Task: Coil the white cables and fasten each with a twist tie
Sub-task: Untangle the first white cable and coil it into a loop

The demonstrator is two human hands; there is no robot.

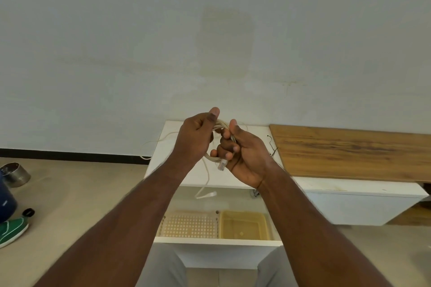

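A white cable (213,158) is wound into a small coil held in the air between both hands, above a white table (172,147). My left hand (196,137) grips the coil's left side with the thumb up. My right hand (245,154) closes around the right side, and a clear plug (222,165) sticks out below its fingers. A loose tail with a second plug (206,194) hangs over the table's front edge. Another thin white cable (154,141) trails off the table's left side. Dark twist ties (272,147) lie on the table right of my hands.
A wooden board (349,151) lies on a white bench at right. Below the table sit a perforated basket (189,226) and a yellowish tub (243,226). On the floor at left are a metal tin (15,173), a dark blue container and a green shoe (11,232).
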